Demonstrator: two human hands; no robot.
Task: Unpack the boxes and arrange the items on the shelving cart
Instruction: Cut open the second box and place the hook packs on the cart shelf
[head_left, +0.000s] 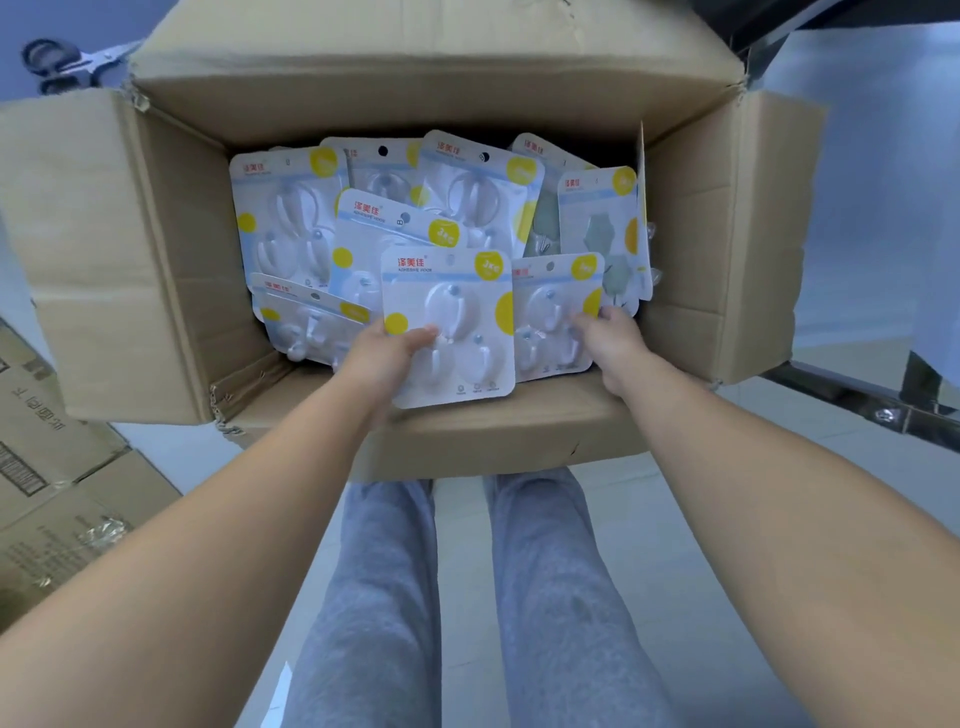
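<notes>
At frame centre, the left hand (392, 345) pinches a hook pack (449, 327) over the open box (722, 244); the right hand (605, 332) grips another pack (550, 317) (light, stiff, likely slick; best held by edges).

- Hook pack (448, 327), the front one: red Chinese brand "泽美佳" at top left, small grey "ADHESIVE HOOK" beneath, "2kg" in a yellow circle at top right.
- Pack behind it (384, 228): same red brand, same line below; yellow circle print blurred.
- Other packs in the open box (171, 218): red brand repeated, blurred.
- Carton (62, 467) at left: barcode and printed Chinese lines, unreadable.
</notes>
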